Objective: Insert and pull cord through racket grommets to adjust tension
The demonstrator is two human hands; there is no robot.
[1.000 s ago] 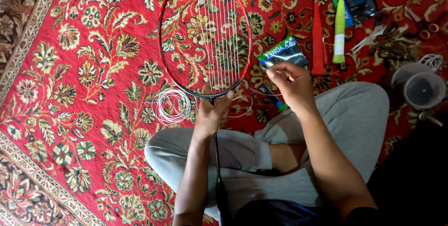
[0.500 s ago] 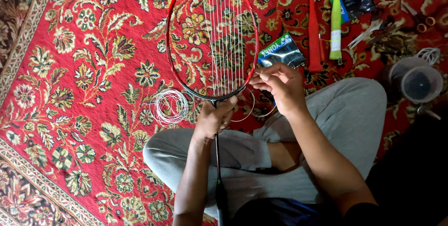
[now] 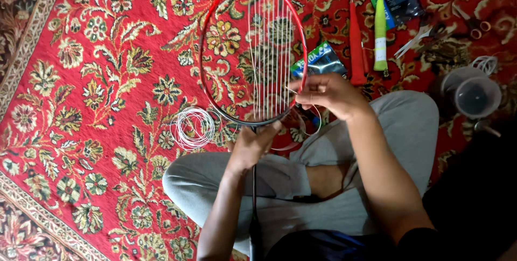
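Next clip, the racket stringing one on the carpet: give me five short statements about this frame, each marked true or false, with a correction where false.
1. The left hand grips the racket at the bottom of its head. True.
2. The racket frame is blue. False: it is red.
3. The right hand is at the right side of the frame, pinching string. True.
4. The string coil lies on the person's lap. False: it lies on the carpet, left of the racket.
5. The cup stands left of the racket. False: it stands far to the right, near the knee.
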